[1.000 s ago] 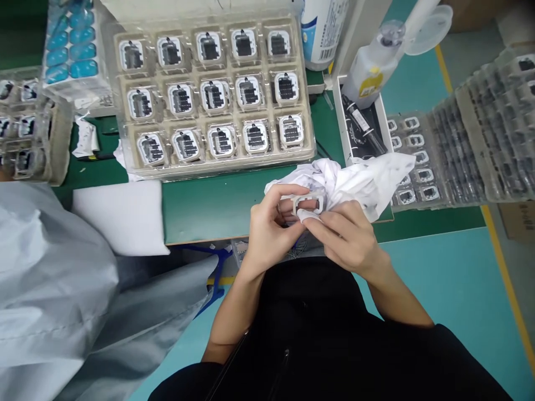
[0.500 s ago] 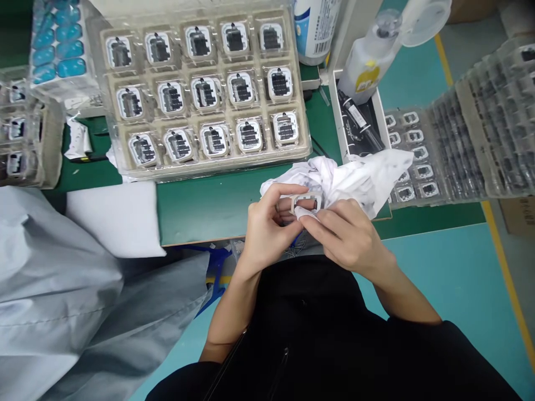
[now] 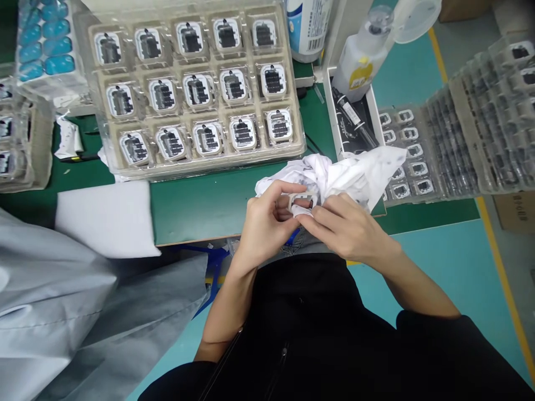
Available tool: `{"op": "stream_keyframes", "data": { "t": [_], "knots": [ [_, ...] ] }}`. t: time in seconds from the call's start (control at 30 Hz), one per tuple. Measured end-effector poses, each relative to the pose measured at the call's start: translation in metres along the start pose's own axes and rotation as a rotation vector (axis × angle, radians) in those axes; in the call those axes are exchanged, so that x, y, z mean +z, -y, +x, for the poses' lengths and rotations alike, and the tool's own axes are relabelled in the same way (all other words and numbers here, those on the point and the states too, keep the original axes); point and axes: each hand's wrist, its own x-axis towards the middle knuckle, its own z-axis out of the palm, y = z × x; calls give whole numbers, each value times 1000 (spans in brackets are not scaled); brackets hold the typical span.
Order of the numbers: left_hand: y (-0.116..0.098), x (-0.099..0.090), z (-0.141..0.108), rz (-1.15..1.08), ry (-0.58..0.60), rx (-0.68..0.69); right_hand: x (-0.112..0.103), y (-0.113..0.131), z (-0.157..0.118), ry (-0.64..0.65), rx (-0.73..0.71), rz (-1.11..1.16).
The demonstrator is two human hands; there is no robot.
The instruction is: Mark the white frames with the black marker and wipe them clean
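Between the fingers of my left hand [image 3: 267,223] is a small rounded-square frame [image 3: 301,197], pale on the rim with an open middle. My left hand is closed on its left side, thumb below and forefinger above. My right hand [image 3: 351,228] pinches a white cloth [image 3: 359,175], and a fold of it lies against the frame's lower edge. The rest of the cloth is bunched behind both hands on the green table [image 3: 196,206]. A large clear tray [image 3: 200,161] of similar frames, each with dark parts inside, lies beyond at the left.
A white box [image 3: 332,117] holds a dispenser bottle [image 3: 361,61] and a dark tube [image 3: 355,114]. More trays [image 3: 451,128] stand at the right. White foam [image 3: 104,217] lies at the left edge beside a person in grey clothing [image 3: 45,312]. A large bottle [image 3: 308,28] stands behind.
The view has shifted slightly, so the table things sit a little further left. Both hands keep hold of the frame and cloth, with only small finger movement.
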Motion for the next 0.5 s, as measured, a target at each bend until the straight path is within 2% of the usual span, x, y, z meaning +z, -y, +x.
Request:
{"op": "stream_keyframes", "data": {
  "t": [0.27,0.5],
  "knots": [
    [-4,-2,4,-22,28,-5,-5,-22,5,18,-151,-41],
    [-4,-2,4,-31,21,-38,-2,-28,2,21,-170,-35]
  ]
}}
